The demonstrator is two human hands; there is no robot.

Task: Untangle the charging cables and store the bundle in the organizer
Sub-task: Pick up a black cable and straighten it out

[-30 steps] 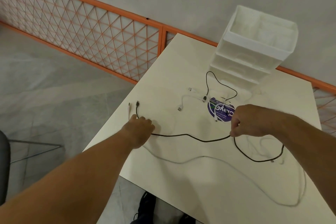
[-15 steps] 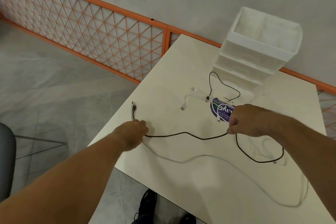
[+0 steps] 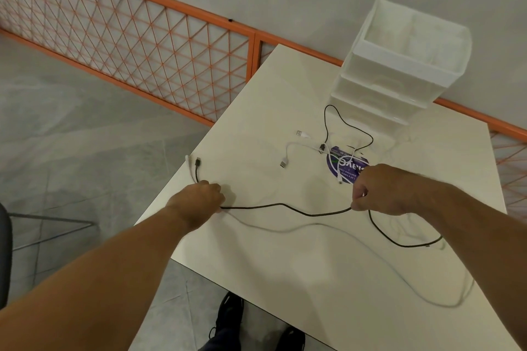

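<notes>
A long black cable (image 3: 285,206) stretches across the cream table (image 3: 285,271) between my two hands. My left hand (image 3: 199,198) grips it near the table's left edge, with its plug end (image 3: 197,163) lying just beyond. My right hand (image 3: 379,191) pinches the same cable further right; past it the cable loops toward the right. A long white cable (image 3: 356,232) trails along the table nearer to me. A short white cable (image 3: 296,148) and a second black cable (image 3: 339,122) lie by the white drawer organizer (image 3: 399,65) at the back.
A round purple sticker (image 3: 346,169) sits under the cables near my right hand. An orange lattice fence (image 3: 128,45) runs behind the table. The table's left edge is close to my left hand. My shoes (image 3: 228,313) show below the near edge.
My left hand has slid a little toward me along the black cable, leaving more of the plug end free. The right hand has kept its pinch and barely moved.
</notes>
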